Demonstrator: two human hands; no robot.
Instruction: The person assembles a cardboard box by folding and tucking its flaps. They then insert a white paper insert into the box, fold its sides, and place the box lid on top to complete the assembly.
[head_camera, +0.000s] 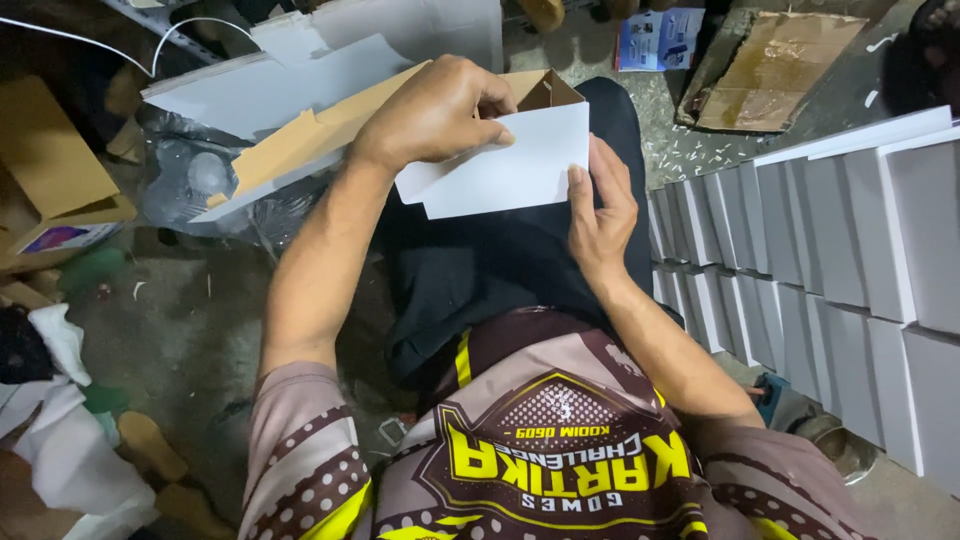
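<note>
Over my lap I hold a small white cardboard box (505, 165), brown on the inside, with one flap standing up at its far end. My left hand (435, 110) lies over the box's top left, fingers curled onto its white face. My right hand (600, 215) grips the box's right edge from below, thumb pressed on the white side. I am sitting, in black trousers and a patterned jersey.
Rows of finished white boxes (830, 230) are stacked at my right. Flat white-and-brown cardboard blanks (300, 90) lean at the upper left over a plastic bag. Brown cardboard (770, 70) lies on the floor at the top right; cloth and scraps (60, 440) at the lower left.
</note>
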